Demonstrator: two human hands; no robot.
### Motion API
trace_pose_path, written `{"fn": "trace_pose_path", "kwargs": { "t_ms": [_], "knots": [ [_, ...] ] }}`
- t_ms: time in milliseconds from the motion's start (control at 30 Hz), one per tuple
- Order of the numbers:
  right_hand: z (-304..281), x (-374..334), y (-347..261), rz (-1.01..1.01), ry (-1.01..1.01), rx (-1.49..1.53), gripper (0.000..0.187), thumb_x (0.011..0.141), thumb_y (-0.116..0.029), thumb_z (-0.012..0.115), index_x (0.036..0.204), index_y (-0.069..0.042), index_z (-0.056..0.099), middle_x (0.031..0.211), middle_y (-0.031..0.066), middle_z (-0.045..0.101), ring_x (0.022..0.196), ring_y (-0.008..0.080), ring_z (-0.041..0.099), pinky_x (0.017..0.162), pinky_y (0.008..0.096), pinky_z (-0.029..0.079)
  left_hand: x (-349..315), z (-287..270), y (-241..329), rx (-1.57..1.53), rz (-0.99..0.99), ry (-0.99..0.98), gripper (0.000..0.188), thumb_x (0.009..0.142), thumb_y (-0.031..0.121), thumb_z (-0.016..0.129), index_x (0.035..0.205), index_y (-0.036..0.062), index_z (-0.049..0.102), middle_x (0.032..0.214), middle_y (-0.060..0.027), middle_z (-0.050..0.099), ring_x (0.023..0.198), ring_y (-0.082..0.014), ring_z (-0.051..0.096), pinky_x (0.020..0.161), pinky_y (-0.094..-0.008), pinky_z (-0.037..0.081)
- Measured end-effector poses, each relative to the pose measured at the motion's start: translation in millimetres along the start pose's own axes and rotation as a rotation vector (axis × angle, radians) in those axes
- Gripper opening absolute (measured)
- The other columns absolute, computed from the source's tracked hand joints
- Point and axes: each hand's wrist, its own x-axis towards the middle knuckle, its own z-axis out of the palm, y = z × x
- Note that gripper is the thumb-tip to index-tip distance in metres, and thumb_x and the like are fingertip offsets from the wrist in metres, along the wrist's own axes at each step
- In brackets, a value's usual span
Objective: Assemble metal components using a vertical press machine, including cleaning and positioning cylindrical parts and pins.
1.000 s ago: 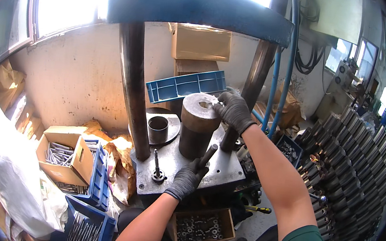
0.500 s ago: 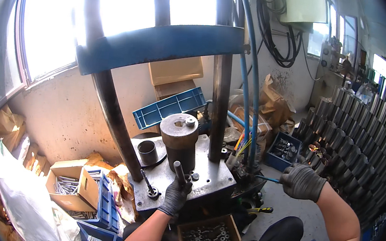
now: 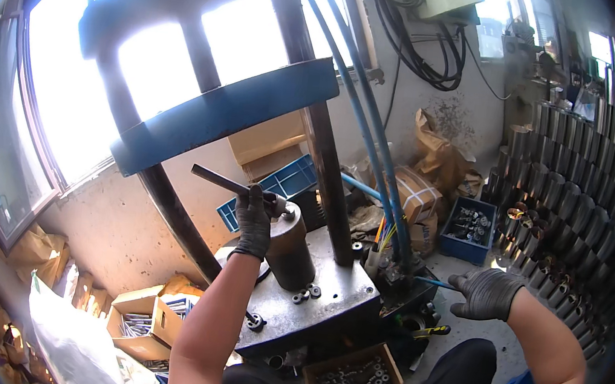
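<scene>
My left hand [image 3: 252, 224], in a grey glove, is closed around a metal rod [image 3: 219, 180] beside the top of a thick steel cylinder [image 3: 292, 262]. The rod slants up to the left, and a wider round end shows at the hand's right side. A small round metal piece [image 3: 289, 212] sits on the cylinder's top. My gloved right hand [image 3: 489, 295] is closed at the end of a thin blue lever [image 3: 435, 283]. Several small metal rings [image 3: 306, 294] lie at the cylinder's foot. At the plate's near left corner stands a small toothed part [image 3: 255, 323], partly behind my left arm.
The cylinder stands on the steel bed [image 3: 344, 306] of a press with a blue crossbeam [image 3: 229, 115] and dark posts. A box of small rings [image 3: 353, 379] is near my knees. Blue bins [image 3: 468, 229], cartons of rods [image 3: 148, 322] and stacked metal tubes [image 3: 569, 191] stand around.
My left hand has risen from in front of the cylinder to beside its top, and the rod in it has tipped from upright to slanting. My right hand stays at the lever. The view has shifted.
</scene>
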Motion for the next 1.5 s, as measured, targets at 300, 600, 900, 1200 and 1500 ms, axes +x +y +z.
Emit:
{"fn": "trace_pose_path", "kwargs": {
  "t_ms": [300, 600, 900, 1200, 1500],
  "knots": [
    [18, 0, 7, -0.060, 0.268, -0.016, 0.038, 0.083, -0.036, 0.065, 0.100, -0.004, 0.074, 0.089, 0.0183, 0.072, 0.087, 0.0374, 0.071, 0.080, 0.0490, 0.056, 37, 12, -26, 0.148, -0.107, -0.027, 0.024, 0.105, 0.031, 0.064, 0.103, 0.0084, 0.054, 0.072, -0.0065, 0.066, 0.058, -0.0198, 0.066, 0.051, -0.0346, 0.056],
    [11, 24, -1, -0.158, 0.993, 0.125, 0.011, 0.083, -0.013, 0.067, 0.089, -0.004, 0.067, 0.085, 0.0170, 0.067, 0.082, 0.0377, 0.069, 0.072, 0.0472, 0.056, 40, 25, -19, 0.161, -0.119, -0.173, 0.022, 0.107, 0.030, 0.061, 0.102, 0.0127, 0.049, 0.070, -0.0061, 0.054, 0.051, -0.0206, 0.054, 0.044, -0.0346, 0.039],
    [-60, 110, 22, -0.136, 1.297, 0.172, 0.054, 0.096, -0.040, 0.069, 0.131, 0.000, 0.062, 0.118, 0.0241, 0.068, 0.105, 0.0394, 0.070, 0.092, 0.0455, 0.057, 54, 12, -19, 0.182, -0.111, -0.217, 0.018, 0.107, 0.025, 0.063, 0.101, 0.0107, 0.053, 0.068, -0.0055, 0.057, 0.054, -0.0174, 0.057, 0.046, -0.0340, 0.046],
    [-59, 102, 15, -0.080, 1.088, 0.196, 0.064, 0.094, -0.054, 0.068, 0.128, 0.000, 0.065, 0.114, 0.0238, 0.069, 0.106, 0.0389, 0.069, 0.093, 0.0461, 0.055, 49, 40, 1, 0.471, -0.169, -0.389, 0.017, 0.109, 0.026, 0.057, 0.106, 0.0085, 0.056, 0.072, -0.0059, 0.061, 0.062, -0.0172, 0.063, 0.055, -0.0333, 0.051],
    [19, -4, 12, -0.057, 0.787, 0.148, 0.041, 0.086, -0.022, 0.066, 0.122, -0.002, 0.069, 0.112, 0.0212, 0.071, 0.101, 0.0408, 0.069, 0.089, 0.0497, 0.054, 54, 34, 4, 0.627, -0.127, -0.291, 0.030, 0.109, 0.032, 0.057, 0.116, 0.0037, 0.060, 0.077, -0.0069, 0.068, 0.068, -0.0167, 0.068, 0.066, -0.0333, 0.055]
  ]
}}
